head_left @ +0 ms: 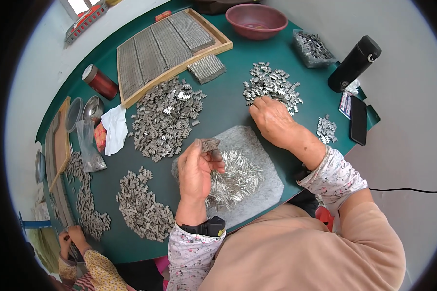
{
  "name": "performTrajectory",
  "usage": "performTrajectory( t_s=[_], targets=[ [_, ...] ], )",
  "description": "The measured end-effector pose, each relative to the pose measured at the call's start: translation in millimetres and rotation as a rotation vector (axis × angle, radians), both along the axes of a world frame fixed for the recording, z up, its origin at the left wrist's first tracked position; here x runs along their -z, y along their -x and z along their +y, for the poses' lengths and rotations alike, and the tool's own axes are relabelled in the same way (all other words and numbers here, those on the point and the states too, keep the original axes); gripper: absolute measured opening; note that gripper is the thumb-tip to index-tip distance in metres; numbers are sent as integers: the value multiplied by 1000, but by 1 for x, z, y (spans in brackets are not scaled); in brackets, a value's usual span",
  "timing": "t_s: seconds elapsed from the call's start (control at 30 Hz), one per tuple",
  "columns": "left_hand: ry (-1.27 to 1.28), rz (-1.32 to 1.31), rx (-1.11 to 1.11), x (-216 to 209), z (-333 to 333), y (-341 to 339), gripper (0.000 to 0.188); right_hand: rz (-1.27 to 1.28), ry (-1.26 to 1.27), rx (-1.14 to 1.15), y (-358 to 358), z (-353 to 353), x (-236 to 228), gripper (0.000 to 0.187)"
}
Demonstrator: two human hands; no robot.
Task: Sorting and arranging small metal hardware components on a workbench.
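Note:
My left hand is raised over a grey slab, its thumb and fingers closed on a small stack of toothed metal pieces. Beneath and beside it, a heap of thin shiny metal pins lies on the slab. Farther right, my right hand reaches to the near edge of a pile of zigzag-edged metal pieces. Its fingers are bent and pressed together; their tips are hidden, so what they grip cannot be made out.
Larger heaps of metal pieces lie left of the slab. Behind stands a wooden tray of packed rows, with a red basin beyond. A black bottle and phone are at right. Another person's hands work at lower left.

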State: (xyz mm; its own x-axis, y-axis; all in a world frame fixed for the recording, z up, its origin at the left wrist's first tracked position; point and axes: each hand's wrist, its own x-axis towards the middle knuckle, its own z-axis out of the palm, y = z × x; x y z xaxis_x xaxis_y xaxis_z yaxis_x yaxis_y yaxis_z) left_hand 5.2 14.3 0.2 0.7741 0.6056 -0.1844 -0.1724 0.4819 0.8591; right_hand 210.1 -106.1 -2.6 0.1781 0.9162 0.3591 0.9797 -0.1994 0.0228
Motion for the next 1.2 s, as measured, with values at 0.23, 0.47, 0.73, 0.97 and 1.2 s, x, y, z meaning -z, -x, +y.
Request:
performTrajectory(
  t_s=[0.23,0.47,0.73,0.97,1.2],
  targets=[
    [64,-14,20,0,1,1,47,288,-80,68,13,-14,-2,7],
    [93,-32,26,4,2,0,49,221,-63,149,17,-4,8,12],
    [-99,36,-3,5,-1,0,13,641,-310,40,24,-1,-4,22],
    [-143,47,4,5,-5,-1,13,1031,-371,-239,65,9,-25,22],
    [-238,33,-7,5,-8,-2,12,1009,-409,-194,76,11,-17,24]
  ],
)
